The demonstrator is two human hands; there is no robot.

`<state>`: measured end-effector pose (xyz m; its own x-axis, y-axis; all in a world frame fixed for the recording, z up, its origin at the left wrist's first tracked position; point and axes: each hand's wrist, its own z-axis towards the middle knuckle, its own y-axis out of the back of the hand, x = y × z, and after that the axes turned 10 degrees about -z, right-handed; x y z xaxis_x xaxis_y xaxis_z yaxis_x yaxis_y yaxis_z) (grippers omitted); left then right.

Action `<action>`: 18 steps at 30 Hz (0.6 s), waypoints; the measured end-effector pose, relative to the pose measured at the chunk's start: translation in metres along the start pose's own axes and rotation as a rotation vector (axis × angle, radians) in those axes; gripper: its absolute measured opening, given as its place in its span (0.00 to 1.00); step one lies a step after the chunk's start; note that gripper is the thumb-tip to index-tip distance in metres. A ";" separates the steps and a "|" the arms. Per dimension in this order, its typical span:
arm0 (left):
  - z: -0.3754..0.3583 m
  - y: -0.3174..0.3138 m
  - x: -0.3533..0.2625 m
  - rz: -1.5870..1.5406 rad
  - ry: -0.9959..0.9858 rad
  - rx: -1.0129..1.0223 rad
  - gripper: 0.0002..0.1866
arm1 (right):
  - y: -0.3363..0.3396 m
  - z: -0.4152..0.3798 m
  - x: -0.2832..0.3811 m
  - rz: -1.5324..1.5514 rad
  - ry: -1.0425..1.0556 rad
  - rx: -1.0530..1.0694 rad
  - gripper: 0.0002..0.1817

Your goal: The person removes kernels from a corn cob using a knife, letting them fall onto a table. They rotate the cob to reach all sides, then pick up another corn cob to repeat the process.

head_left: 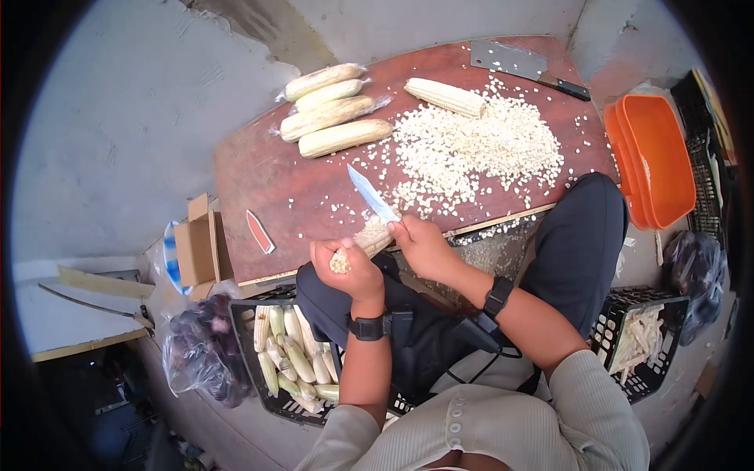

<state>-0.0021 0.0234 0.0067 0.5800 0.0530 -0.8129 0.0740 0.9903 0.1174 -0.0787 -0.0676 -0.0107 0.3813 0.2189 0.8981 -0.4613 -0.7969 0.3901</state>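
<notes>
My left hand (351, 271) is closed round one end of a corn cob (374, 235), which it holds over the near edge of the red-brown table (306, 212). In my right hand (422, 245) is a knife (369, 193), its bare blade pointing up and away to the left, close beside the cob. Behind the hands a wide heap of cut white kernels (487, 153) covers the table, with one whole peeled corn cob (446, 96) lying on its far side. Several ears of corn (345, 137), some wrapped in plastic, are lined up at the back left.
A cleaver (510, 61) lies at the far right of the table, a small red blade (259, 232) at the left. Orange bins (658, 161) stand to the right. Beside my legs are a black crate (271, 396) of corn and another crate (656, 377) holding stripped cobs.
</notes>
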 end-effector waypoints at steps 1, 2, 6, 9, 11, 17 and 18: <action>-0.003 0.001 -0.002 0.028 -0.037 0.019 0.11 | -0.002 0.000 -0.002 -0.026 0.035 -0.021 0.17; -0.004 0.000 -0.003 0.026 -0.057 0.021 0.11 | -0.004 0.000 -0.006 -0.051 0.070 -0.044 0.18; -0.004 0.002 -0.004 0.007 -0.067 0.025 0.11 | 0.014 -0.002 -0.010 -0.234 0.142 -0.063 0.19; -0.004 0.004 -0.006 -0.023 -0.028 0.034 0.11 | 0.039 -0.018 0.001 -0.500 0.196 -0.062 0.16; -0.005 0.004 -0.006 -0.021 -0.027 0.042 0.10 | 0.044 -0.029 -0.004 -0.667 0.375 -0.118 0.13; -0.006 0.002 -0.007 0.039 -0.060 0.056 0.09 | 0.064 -0.069 0.008 -0.937 0.372 -0.073 0.06; -0.006 0.001 -0.009 0.052 -0.065 0.062 0.09 | 0.064 -0.071 0.009 -0.937 0.340 -0.050 0.05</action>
<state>-0.0120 0.0247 0.0103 0.6356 0.0935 -0.7664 0.0918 0.9764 0.1953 -0.1620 -0.0766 0.0364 0.3626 0.9028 0.2311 -0.1278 -0.1975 0.9719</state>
